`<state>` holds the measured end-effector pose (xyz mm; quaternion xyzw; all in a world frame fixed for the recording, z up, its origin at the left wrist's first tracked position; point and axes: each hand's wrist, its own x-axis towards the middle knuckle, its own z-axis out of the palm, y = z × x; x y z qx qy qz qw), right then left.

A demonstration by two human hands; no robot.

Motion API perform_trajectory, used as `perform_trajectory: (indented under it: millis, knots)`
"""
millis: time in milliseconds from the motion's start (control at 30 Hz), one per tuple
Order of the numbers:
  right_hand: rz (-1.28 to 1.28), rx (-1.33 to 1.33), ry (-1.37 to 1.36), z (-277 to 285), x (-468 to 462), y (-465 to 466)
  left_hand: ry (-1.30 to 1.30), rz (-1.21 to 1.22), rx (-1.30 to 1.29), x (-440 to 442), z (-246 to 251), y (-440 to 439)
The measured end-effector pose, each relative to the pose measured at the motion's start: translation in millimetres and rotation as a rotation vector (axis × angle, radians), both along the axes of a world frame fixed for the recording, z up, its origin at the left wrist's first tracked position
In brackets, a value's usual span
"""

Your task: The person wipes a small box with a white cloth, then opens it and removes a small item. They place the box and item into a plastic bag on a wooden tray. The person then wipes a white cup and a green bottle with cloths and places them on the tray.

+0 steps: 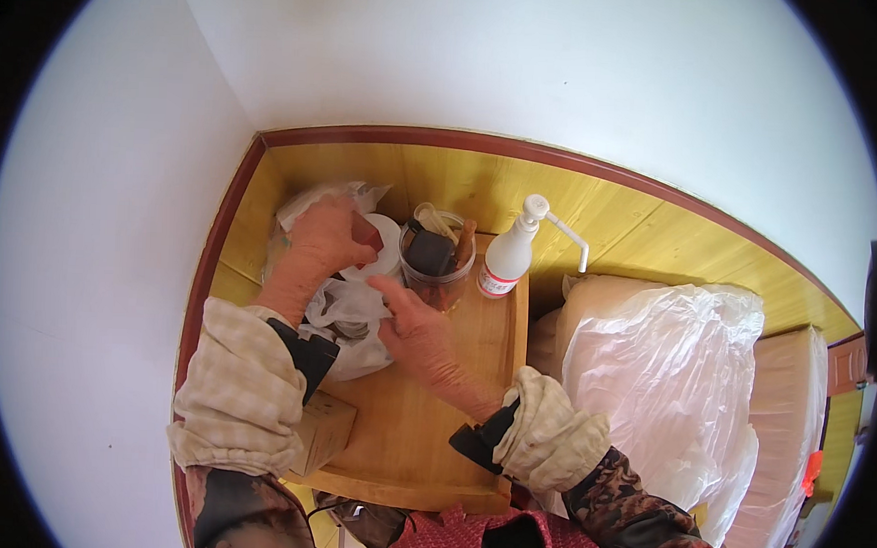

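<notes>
My left hand (325,234) is closed around a small dark-red object (366,233), beside a round white lid (385,250) at the back left of the wooden table. My right hand (416,330) pinches the edge of a thin white plastic bag (350,311); something roundish shows inside the bag. Just behind my right hand stands a clear plastic jar (438,277) holding a black item, a brown handle-like piece and other things. A white pump bottle (508,258) with a long bent spout stands right of the jar.
A cardboard box (328,429) sits at the table's (417,483) front left. Another plastic bag (296,211) lies behind my left hand. Yellow wood panelling (600,207) runs behind and left. To the right stand large pinkish things under clear plastic sheeting (660,369).
</notes>
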<state>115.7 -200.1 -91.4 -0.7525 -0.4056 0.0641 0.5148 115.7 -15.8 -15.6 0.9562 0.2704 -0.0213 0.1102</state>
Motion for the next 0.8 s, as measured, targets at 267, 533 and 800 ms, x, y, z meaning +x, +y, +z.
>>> perform_trajectory:
  millis: [267,533,800]
  knots:
    - [0.186,-0.182,-0.037,0.1,10.5,2.5,-0.011,-0.033,-0.029,1.4,-17.4,12.5]
    - [-0.067,0.069,0.123,18.6,17.9,-17.4,-0.084,-0.080,-0.039,-5.7,-27.4,21.3]
    - [-0.150,-0.120,-0.408,39.3,80.7,-34.0,-0.191,-0.096,-0.113,-12.2,-29.1,24.1]
